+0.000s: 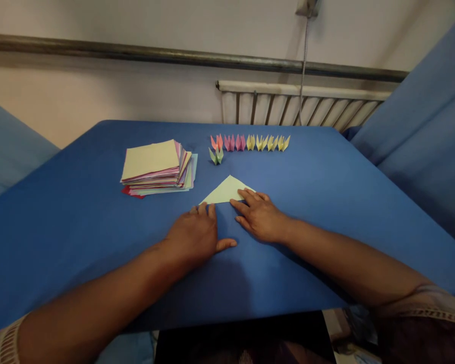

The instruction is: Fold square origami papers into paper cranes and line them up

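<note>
A pale yellow-green sheet of paper [224, 191], folded into a triangle, lies flat on the blue table with its point facing away from me. The fingertips of my left hand [197, 230] touch its near left corner; the fingers are stretched out and the thumb is spread to the side. My right hand [261, 215] rests with its fingers spread over the right part of the triangle, covering that corner. Neither hand grips anything.
Left of the triangle is a thick stack of coloured paper sheets [151, 161]. Behind it stands a row of small folded paper cranes [240, 143], with a green crane [216, 156] in front. A radiator [280, 107] and blue curtains [432, 101] lie beyond the table [326, 192].
</note>
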A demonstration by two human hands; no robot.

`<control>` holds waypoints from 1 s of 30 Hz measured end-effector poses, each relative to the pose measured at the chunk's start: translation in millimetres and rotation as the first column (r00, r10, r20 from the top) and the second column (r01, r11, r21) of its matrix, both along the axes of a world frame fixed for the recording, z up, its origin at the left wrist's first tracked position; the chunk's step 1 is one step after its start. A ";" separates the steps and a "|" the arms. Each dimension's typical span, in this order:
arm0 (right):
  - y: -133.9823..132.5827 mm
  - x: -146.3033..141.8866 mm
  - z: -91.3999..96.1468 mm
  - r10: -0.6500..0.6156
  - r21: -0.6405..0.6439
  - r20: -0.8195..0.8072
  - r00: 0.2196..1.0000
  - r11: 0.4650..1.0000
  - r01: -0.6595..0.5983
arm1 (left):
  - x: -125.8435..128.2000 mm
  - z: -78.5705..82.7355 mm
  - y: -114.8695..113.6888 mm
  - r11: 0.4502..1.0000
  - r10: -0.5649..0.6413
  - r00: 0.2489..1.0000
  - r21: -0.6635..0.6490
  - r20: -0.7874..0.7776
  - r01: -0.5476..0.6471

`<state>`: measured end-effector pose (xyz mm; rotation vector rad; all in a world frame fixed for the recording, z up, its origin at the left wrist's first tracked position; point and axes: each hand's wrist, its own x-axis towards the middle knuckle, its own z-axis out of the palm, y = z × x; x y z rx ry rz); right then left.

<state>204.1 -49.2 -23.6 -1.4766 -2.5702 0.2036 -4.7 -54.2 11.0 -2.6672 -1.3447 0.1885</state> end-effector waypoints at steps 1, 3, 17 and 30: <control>-0.2 0.0 0.0 0.002 -0.001 0.000 1.000 1.000 -0.002 | -2.6 4.5 0.8 1.000 0.029 1.000 0.008 -0.003 -0.029; -0.5 -0.5 -0.1 0.002 0.001 -0.003 1.000 1.000 -0.002 | -5.9 12.7 4.3 0.995 0.096 0.995 0.012 -0.012 -0.096; -2.3 -0.1 19.4 -0.062 0.000 0.099 0.993 0.998 0.062 | 12.4 -28.4 33.4 0.963 -0.189 0.949 -0.140 0.253 0.229; 16.3 5.6 14.8 -0.175 0.101 -0.076 0.982 0.978 0.182 | 14.3 -26.3 39.1 0.960 -0.158 0.948 -0.183 0.277 0.214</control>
